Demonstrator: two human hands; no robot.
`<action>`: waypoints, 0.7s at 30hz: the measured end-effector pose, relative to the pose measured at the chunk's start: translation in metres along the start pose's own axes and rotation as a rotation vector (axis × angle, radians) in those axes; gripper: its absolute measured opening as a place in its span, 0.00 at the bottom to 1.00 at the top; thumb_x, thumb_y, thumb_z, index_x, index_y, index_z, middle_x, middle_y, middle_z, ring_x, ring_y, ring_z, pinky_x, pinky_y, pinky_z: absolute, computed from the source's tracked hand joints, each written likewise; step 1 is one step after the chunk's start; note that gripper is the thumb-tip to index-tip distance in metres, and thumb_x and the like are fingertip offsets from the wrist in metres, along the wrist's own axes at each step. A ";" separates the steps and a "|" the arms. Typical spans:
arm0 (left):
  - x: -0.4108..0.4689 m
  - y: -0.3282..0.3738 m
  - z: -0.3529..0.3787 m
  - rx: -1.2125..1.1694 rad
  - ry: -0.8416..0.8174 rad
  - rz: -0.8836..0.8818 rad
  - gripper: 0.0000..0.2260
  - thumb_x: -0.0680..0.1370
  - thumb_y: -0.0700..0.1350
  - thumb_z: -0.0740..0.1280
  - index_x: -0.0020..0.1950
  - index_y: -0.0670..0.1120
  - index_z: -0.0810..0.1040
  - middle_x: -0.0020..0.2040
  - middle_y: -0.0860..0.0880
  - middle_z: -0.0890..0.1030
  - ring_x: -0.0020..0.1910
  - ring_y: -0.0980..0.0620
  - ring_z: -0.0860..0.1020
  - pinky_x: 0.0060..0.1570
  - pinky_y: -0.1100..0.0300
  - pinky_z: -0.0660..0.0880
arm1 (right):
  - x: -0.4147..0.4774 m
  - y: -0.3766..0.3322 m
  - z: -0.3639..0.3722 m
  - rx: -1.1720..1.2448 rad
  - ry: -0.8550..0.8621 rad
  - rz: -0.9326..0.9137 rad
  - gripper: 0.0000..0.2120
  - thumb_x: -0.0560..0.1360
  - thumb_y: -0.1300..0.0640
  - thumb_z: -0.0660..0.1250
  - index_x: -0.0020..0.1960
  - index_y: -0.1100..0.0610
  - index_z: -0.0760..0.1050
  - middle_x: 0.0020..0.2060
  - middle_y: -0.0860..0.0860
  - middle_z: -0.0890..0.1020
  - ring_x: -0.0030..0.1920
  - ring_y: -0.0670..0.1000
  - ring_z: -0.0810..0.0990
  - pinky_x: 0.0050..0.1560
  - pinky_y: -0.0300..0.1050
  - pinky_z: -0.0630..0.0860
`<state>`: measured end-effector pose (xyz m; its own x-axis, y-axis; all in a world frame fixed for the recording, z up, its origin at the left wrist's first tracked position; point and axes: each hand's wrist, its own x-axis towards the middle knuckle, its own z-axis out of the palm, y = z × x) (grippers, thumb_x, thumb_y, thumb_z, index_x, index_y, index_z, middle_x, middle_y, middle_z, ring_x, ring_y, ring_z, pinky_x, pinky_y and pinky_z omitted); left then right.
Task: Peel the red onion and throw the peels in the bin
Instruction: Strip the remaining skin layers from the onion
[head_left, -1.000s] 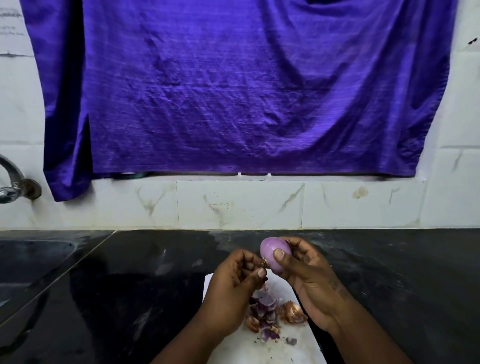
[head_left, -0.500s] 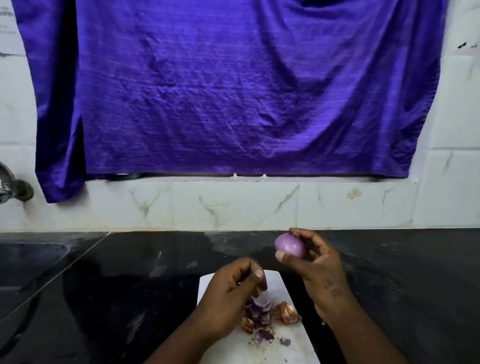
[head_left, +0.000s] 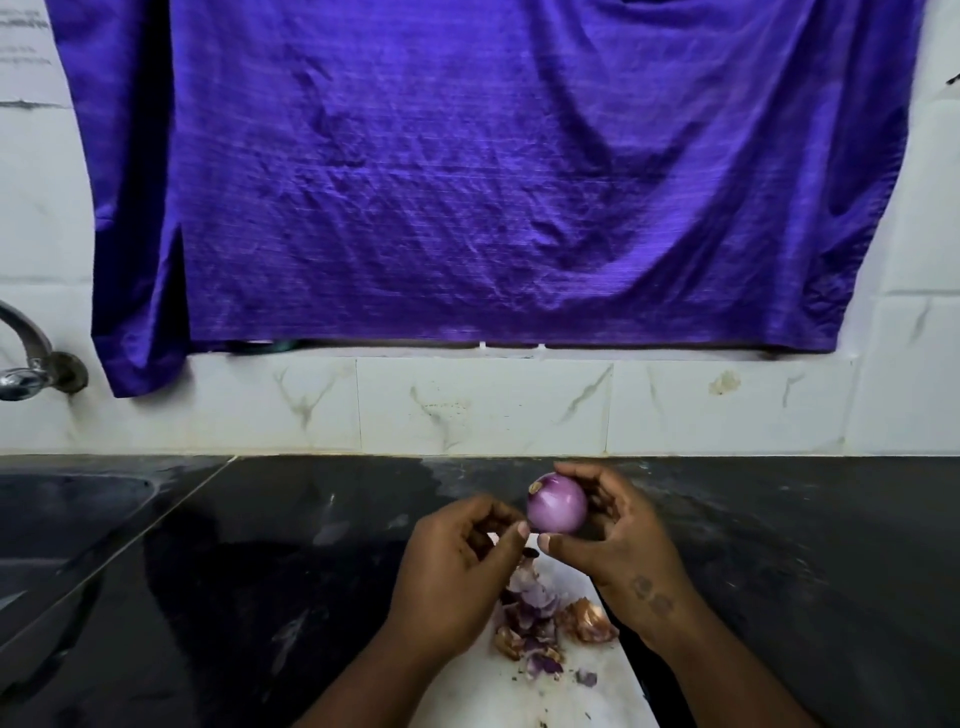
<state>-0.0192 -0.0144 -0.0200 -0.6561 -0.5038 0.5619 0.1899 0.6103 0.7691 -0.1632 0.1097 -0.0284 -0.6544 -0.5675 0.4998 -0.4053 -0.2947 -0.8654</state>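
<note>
A small red onion (head_left: 557, 503), smooth and pale purple with its skin off, sits between the thumb and fingers of my right hand (head_left: 618, 540) above the far end of a white cutting board (head_left: 514, 691). My left hand (head_left: 462, 566) is just left of the onion, thumb and fingers pinched close together at its lower left; whether a scrap of skin is between them is not clear. A pile of purple and brown peels (head_left: 545, 618) lies on the board under my hands. No bin is in view.
The board lies on a glossy black counter (head_left: 234, 571). A sink basin (head_left: 67, 519) with a metal tap (head_left: 26, 364) is at the left. White tiles and a hanging purple cloth (head_left: 493, 182) fill the wall behind.
My right hand lifted the onion away to the right, then brought it back and turned it. My left hand dipped to the peel pile and came back up beside the onion.
</note>
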 end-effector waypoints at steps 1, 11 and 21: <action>0.001 -0.001 -0.001 -0.003 0.040 0.006 0.04 0.79 0.42 0.74 0.48 0.52 0.86 0.41 0.57 0.86 0.38 0.60 0.83 0.37 0.66 0.78 | -0.001 0.000 0.001 -0.013 -0.017 -0.006 0.33 0.63 0.72 0.81 0.62 0.47 0.81 0.58 0.49 0.86 0.58 0.53 0.86 0.59 0.58 0.84; 0.005 -0.010 -0.002 0.010 0.175 -0.026 0.06 0.76 0.42 0.77 0.50 0.52 0.89 0.43 0.56 0.88 0.43 0.59 0.86 0.43 0.61 0.83 | -0.007 -0.004 0.005 -0.127 -0.128 -0.065 0.36 0.66 0.72 0.81 0.64 0.40 0.81 0.62 0.46 0.84 0.62 0.49 0.84 0.61 0.52 0.83; 0.002 -0.005 -0.002 0.146 0.165 -0.007 0.05 0.75 0.43 0.77 0.49 0.51 0.90 0.39 0.58 0.88 0.37 0.62 0.85 0.41 0.54 0.85 | -0.008 -0.007 0.006 -0.248 -0.163 -0.199 0.41 0.65 0.75 0.78 0.65 0.36 0.80 0.64 0.35 0.78 0.66 0.45 0.79 0.59 0.42 0.81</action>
<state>-0.0198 -0.0200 -0.0215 -0.5261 -0.5947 0.6079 0.0699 0.6822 0.7279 -0.1510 0.1116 -0.0263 -0.4448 -0.6386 0.6280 -0.6704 -0.2275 -0.7062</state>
